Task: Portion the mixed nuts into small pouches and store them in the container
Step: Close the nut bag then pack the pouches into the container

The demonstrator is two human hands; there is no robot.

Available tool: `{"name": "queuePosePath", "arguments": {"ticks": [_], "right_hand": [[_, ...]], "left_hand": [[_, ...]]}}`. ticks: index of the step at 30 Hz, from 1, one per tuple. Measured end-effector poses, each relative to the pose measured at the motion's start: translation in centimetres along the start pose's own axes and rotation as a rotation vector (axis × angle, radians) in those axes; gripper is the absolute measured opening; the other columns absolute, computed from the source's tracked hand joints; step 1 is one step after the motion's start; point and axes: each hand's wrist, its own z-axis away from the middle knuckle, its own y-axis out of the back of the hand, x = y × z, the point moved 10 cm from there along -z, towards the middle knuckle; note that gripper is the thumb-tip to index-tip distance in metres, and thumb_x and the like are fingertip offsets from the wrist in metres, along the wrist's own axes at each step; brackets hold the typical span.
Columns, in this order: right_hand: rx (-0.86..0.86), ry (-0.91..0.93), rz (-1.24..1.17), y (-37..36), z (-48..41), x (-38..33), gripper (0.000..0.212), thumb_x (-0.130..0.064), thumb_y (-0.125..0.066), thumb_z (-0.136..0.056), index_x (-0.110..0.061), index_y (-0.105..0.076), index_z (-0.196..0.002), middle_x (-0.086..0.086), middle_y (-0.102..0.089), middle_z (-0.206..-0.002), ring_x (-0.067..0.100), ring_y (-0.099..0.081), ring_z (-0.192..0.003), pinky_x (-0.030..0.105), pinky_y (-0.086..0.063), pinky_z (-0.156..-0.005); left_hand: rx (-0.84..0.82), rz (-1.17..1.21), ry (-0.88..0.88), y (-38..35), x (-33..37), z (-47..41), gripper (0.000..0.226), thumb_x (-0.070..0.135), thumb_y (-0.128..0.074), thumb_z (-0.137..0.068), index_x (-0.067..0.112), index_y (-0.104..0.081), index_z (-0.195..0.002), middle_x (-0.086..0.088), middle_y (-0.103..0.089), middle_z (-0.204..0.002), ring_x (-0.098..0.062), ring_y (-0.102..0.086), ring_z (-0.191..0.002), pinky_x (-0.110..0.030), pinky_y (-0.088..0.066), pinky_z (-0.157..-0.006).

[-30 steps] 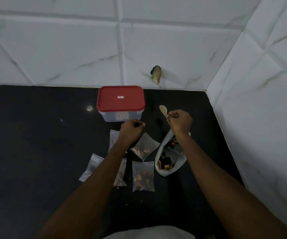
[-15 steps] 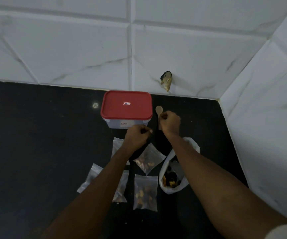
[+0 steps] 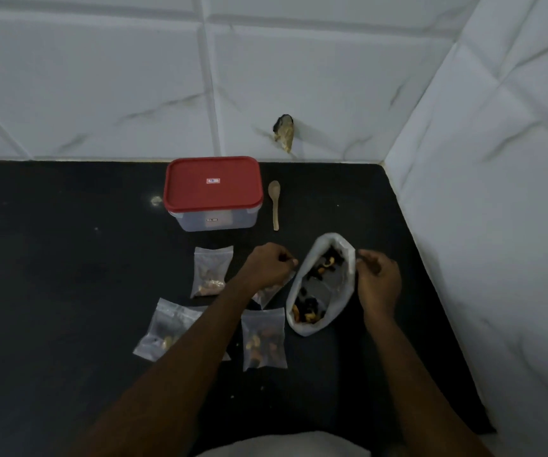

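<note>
Dim, bluish light, soft grainy detail, wide-angle bending at the edges, dark countertop [image 3: 68, 291] swallowing shadows.

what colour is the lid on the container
Red, with a small white label at its centre; the lid shows best in the head view.

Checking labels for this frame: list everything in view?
container: 1, clear with red lid, back of counter
spoon: 1, pale, right of container
pouches: 4 seen, clear, nuts inside, in front of container
bag: 1, white, open, nuts inside, right of pouches
lump: 1, brownish, on wall
counter: 1, black
wall: white tiles, behind and right
left hand: pinches one pouch
right hand: holds bag rim
</note>
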Motion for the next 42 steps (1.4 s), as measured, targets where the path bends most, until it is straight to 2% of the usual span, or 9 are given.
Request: {"name": "queuePosePath", "arguments": {"ticks": [5,8,13,18,23,28,32,37,42], "right_hand": [[-0.282,-0.217,-0.031,-1.0,1.5,3.8,0.031,-0.028,-0.054,-0.098,-0.02,-0.062,-0.127,0.001,-0.064,-0.122,0.018,-0.06,-0.111,0.037,-0.049,-0.098],[-0.429,-0.364,-0.144,-2.0,2.0,3.3,0.025,-0.032,-0.047,-0.102,-0.021,-0.068,-0.109,0.005,-0.07,-0.107,0.02,-0.066,-0.099,0.035,-0.053,-0.087],[-0.517,-0.406,-0.203,-2.5,1.0,3.7,0.035,-0.041,-0.048,-0.101,-0.015,-0.07,-0.109,0.009,-0.073,-0.103,0.022,-0.069,-0.096,0.036,-0.055,-0.088],[-0.642,-0.357,-0.212,-3.2,0.3,2.7,0.038,-0.047,-0.055,-0.097,-0.015,-0.069,-0.114,0.01,-0.074,-0.106,0.024,-0.07,-0.1,0.042,-0.055,-0.094],[-0.626,-0.307,-0.226,-3.2,-0.3,1.9,0.033,-0.042,-0.065,-0.092,-0.013,-0.07,-0.107,0.01,-0.074,-0.102,0.024,-0.071,-0.096,0.041,-0.057,-0.089],[-0.488,-0.132,-0.141,-2.6,-1.3,0.9,0.024,-0.03,-0.068,-0.091,-0.006,-0.07,-0.097,0.013,-0.072,-0.098,0.019,-0.067,-0.087,0.037,-0.055,-0.081],[-0.493,-0.086,-0.151,-3.0,-1.5,0.6,0.021,-0.026,-0.068,-0.092,-0.007,-0.07,-0.098,0.008,-0.071,-0.093,0.017,-0.066,-0.086,0.031,-0.053,-0.075],[-0.495,-0.13,-0.207,-3.3,-1.5,0.3,0.031,-0.042,-0.068,-0.09,-0.015,-0.073,-0.105,0.002,-0.075,-0.097,0.015,-0.071,-0.093,0.031,-0.058,-0.082],[-0.476,-0.136,-0.263,-3.2,-1.9,-0.1,0.022,-0.03,-0.077,-0.084,-0.013,-0.073,-0.097,0.005,-0.076,-0.094,0.02,-0.072,-0.091,0.036,-0.059,-0.083]], "left_hand": [[-0.051,0.032,0.026,-2.4,0.5,0.4,0.023,0.027,-0.058,-0.098,0.011,-0.066,-0.112,-0.008,-0.071,-0.092,-0.017,-0.072,-0.077,-0.037,-0.062,-0.073],[-0.055,0.096,0.066,-3.5,0.6,0.8,0.023,0.027,-0.055,-0.099,0.013,-0.059,-0.117,-0.009,-0.07,-0.098,-0.02,-0.072,-0.081,-0.041,-0.061,-0.077],[-0.13,0.225,0.141,-5.7,0.7,1.2,0.039,0.038,-0.048,-0.102,0.004,-0.064,-0.112,-0.008,-0.068,-0.089,-0.015,-0.067,-0.072,-0.023,-0.054,-0.057],[-0.025,0.447,0.163,-5.6,0.9,-0.2,0.034,0.038,-0.057,-0.097,0.01,-0.061,-0.115,-0.013,-0.069,-0.108,-0.024,-0.07,-0.094,-0.038,-0.061,-0.077],[-0.045,0.614,0.204,-6.3,0.9,-0.8,0.032,0.026,-0.061,-0.095,0.012,-0.059,-0.124,-0.008,-0.067,-0.112,-0.023,-0.066,-0.103,-0.043,-0.056,-0.092],[-0.085,0.722,0.255,-6.1,0.9,-0.9,0.027,0.025,-0.061,-0.095,0.015,-0.057,-0.12,-0.008,-0.064,-0.108,-0.024,-0.064,-0.099,-0.038,-0.056,-0.077],[-0.085,0.74,0.267,-5.7,1.3,-1.0,0.026,0.044,-0.057,-0.096,0.024,-0.06,-0.113,-0.009,-0.064,-0.111,-0.027,-0.063,-0.103,-0.044,-0.057,-0.082],[-0.076,0.666,0.164,-4.6,2.3,-1.6,0.011,0.031,-0.059,-0.096,0.022,-0.063,-0.102,-0.009,-0.064,-0.106,-0.024,-0.064,-0.095,-0.038,-0.056,-0.072],[-0.124,0.628,0.13,-4.4,3.1,-1.5,0.022,0.036,-0.061,-0.094,0.019,-0.062,-0.11,-0.009,-0.064,-0.107,-0.024,-0.064,-0.096,-0.037,-0.056,-0.073]]}}
